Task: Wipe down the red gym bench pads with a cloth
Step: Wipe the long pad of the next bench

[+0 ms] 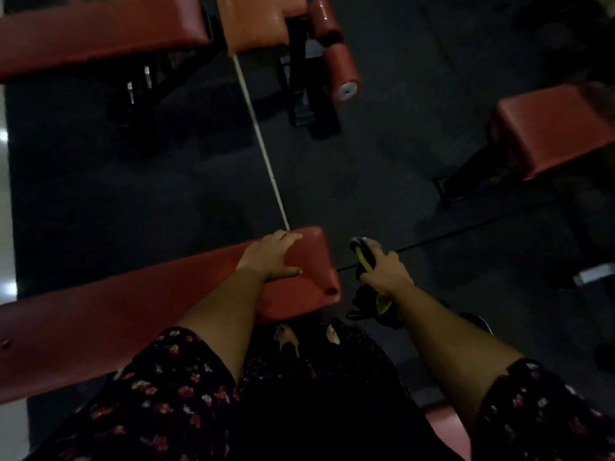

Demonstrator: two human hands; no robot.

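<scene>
A long red bench pad (116, 314) runs from the lower left to the middle of the view. My left hand (271, 257) rests flat on its right end, fingers spread over the far edge. Just right of that end, over the dark floor, my right hand (386, 272) grips a dark cloth with a yellow stripe (364, 261), bunched up and hanging below the fist. The cloth is apart from the pad.
Another red bench (96, 34) with an orange pad (256, 21) and red roller pads (341, 66) stands at the top. A third red pad (549, 131) sits at the right. A thin white pole (263, 151) slants across the black rubber floor (133, 194).
</scene>
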